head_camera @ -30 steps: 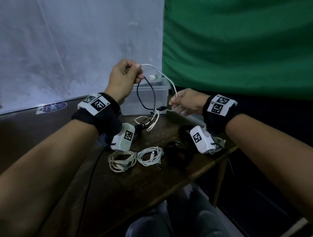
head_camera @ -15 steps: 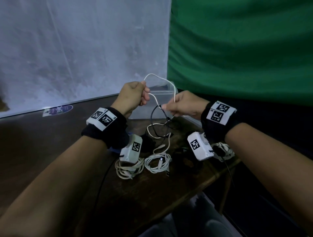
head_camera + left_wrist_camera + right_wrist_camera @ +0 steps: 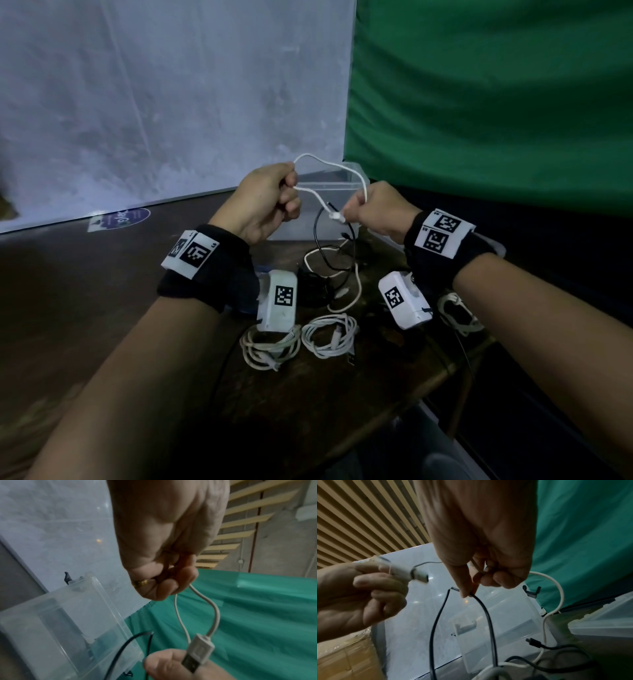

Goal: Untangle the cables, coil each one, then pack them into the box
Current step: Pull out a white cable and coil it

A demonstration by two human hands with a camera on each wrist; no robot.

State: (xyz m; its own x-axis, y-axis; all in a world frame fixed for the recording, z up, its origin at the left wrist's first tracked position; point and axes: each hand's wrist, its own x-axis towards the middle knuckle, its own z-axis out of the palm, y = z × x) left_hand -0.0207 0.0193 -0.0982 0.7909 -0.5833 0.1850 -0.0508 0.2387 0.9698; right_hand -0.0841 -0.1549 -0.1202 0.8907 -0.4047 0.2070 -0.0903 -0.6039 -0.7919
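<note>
My left hand (image 3: 270, 200) grips a white cable (image 3: 329, 163) in its fist, raised in front of the clear plastic box (image 3: 358, 174). The cable arches over to my right hand (image 3: 375, 210), which also holds it. Its white USB plug (image 3: 337, 216) sits between the two hands, against the fingers. In the right wrist view my right hand (image 3: 481, 561) pinches a black cable (image 3: 488, 615) with thumb and forefinger. The black cable (image 3: 317, 236) hangs in a loop down to the table, tangled with the white one. The left wrist view shows the plug (image 3: 199, 653) up close.
Two coiled white cables (image 3: 270, 346) (image 3: 329, 337) lie on the dark wooden table (image 3: 308, 404) in front of me. A third coil (image 3: 459, 313) sits near the table's right edge. A dark bundle (image 3: 311, 284) lies under the hanging cables. A green curtain hangs behind the box.
My hands have come closer together and lower. The white cable's span between them has shortened to a small arch, and its USB plug now shows between the hands.
</note>
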